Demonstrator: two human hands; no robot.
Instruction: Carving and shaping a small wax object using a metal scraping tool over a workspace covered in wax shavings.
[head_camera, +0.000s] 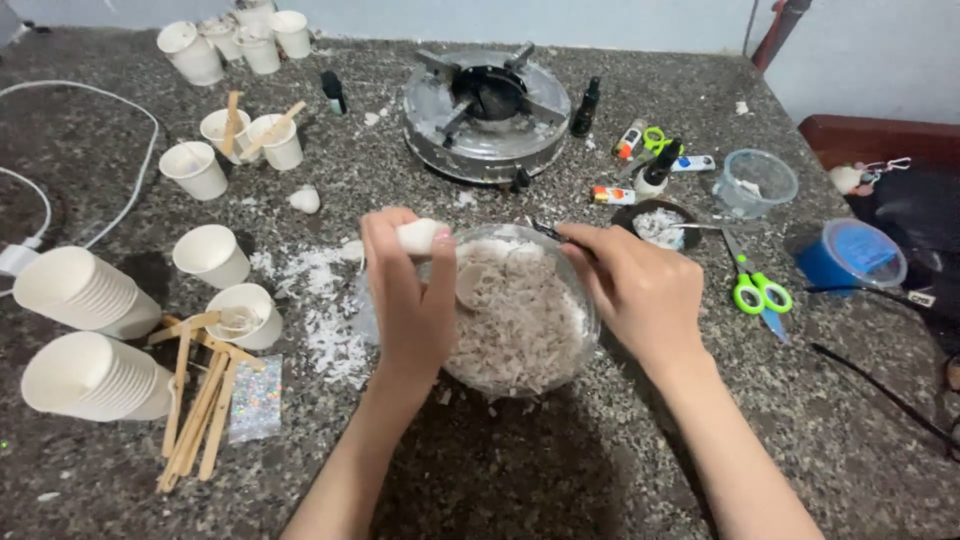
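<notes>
A clear glass bowl (585, 345) full of pale wax shavings sits at the centre of the speckled stone counter. My left hand (405, 295) holds a white lump of wax (418, 236) over the bowl's left rim, pinched between thumb and fingers. My right hand (635, 285) rests over the bowl's right rim and grips a thin dark blade (545, 232) whose tip points toward the lump. Loose white shavings (325, 310) lie scattered on the counter left of the bowl.
White paper cups (212, 255) stand and lie stacked (85, 290) at the left, beside wooden sticks (195, 405). A metal burner (487, 112) sits behind the bowl. Green scissors (755, 285), a blue-lidded tub (852, 255), a clear tub (757, 183) and small bottles lie right.
</notes>
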